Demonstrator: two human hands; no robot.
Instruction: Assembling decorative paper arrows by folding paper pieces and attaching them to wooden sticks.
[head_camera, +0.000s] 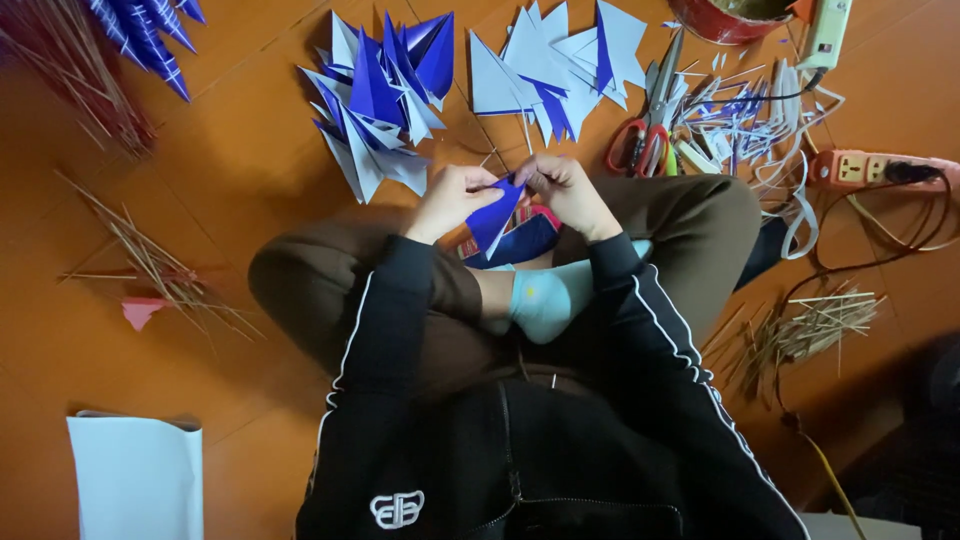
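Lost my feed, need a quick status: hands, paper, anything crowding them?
Left hand and right hand both pinching one blue folded paper piece over the lap. Folded pile just ahead on the floor. Scissors right of the hands, untouched.

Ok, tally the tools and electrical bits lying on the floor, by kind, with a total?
Scissors: 1
Power strips: 2, an orange one and a pale green one
Red bowl: 1
Total: 4
Both hands, left and right, hold a blue folded paper.

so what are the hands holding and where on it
Both hands, left and right, pinch a folded blue paper piece at its upper edges.
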